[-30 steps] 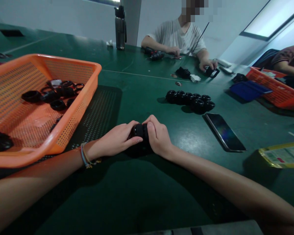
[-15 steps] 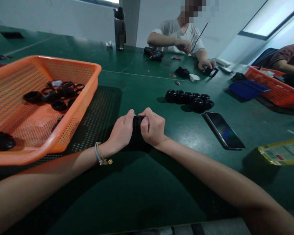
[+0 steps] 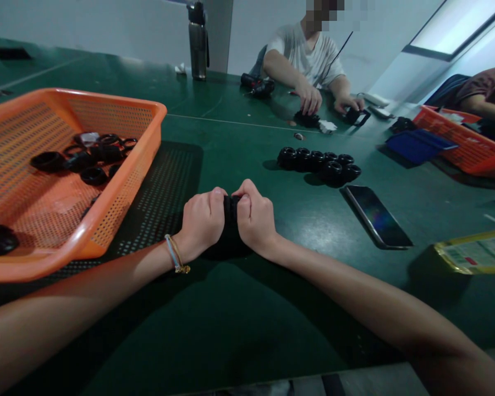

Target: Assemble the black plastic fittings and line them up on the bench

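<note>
Between my two fists is a black ribbed part (image 3: 230,208), mostly covered by the fingers, so its full shape is hidden. My left hand (image 3: 203,220) is closed around its left end, the thumb on top. My right hand (image 3: 256,215) grips the right end with bent fingers. Both hands are just above the green table (image 3: 214,330). To the left, an orange basket (image 3: 127,203) holds several black rings and round parts (image 3: 94,175). Beyond my right hand, several black round parts with holes (image 3: 317,160) stand grouped together.
A phone (image 3: 377,217) lies at the right, near a yellow-edged box (image 3: 476,254). A bottle (image 3: 197,44) and a power drill (image 3: 257,85) stand farther back. Across the table, a person (image 3: 301,60) handles black parts. A blue tray (image 3: 418,146) touches another orange basket (image 3: 462,140).
My left hand has rolled so its knuckles face up more, its fingers curled round the black part. The person opposite has lowered a hand onto black parts on the table.
</note>
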{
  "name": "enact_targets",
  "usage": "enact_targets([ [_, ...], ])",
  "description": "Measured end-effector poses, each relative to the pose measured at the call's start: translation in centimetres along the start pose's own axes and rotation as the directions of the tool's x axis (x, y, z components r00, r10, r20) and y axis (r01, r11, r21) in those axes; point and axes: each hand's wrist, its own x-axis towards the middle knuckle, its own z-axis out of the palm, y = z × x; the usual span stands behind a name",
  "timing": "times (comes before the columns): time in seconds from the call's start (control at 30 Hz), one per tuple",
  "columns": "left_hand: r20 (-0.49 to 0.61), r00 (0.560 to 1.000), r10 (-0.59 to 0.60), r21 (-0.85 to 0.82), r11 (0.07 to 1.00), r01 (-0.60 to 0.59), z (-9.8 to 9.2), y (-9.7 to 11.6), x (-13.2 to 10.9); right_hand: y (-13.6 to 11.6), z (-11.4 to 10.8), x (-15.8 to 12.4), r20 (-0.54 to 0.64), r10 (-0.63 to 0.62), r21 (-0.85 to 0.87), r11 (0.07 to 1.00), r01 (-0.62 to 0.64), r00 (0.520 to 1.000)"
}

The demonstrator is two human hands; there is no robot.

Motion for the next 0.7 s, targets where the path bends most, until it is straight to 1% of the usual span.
enact_targets([
  [0.23,-0.025,0.998,0.057,0.091,0.994,-0.055,-0.13,-0.11,-0.22,-0.54,-0.11,-0.12,-0.003,0.100,0.091,0.991,-0.100,0.995],
  [0.33,-0.043,0.990,0.131,0.152,0.981,-0.123,-0.30,-0.17,-0.25,-0.73,-0.14,-0.08,0.013,0.153,0.134,0.979,-0.154,0.988],
  [0.47,-0.077,0.970,0.231,0.217,0.954,-0.209,-0.48,-0.23,-0.23,-0.96,-0.19,-0.07,0.040,0.208,0.179,0.961,-0.211,0.977],
  [0.57,-0.069,0.951,0.302,0.254,0.927,-0.277,-0.61,-0.27,-0.18,-1.06,-0.22,-0.09,0.053,0.251,0.204,0.945,-0.256,0.967],
  [0.7,-0.048,0.942,0.333,0.284,0.908,-0.307,-0.84,-0.31,-0.16,-1.03,-0.18,-0.09,0.050,0.273,0.229,0.933,-0.277,0.961],
])
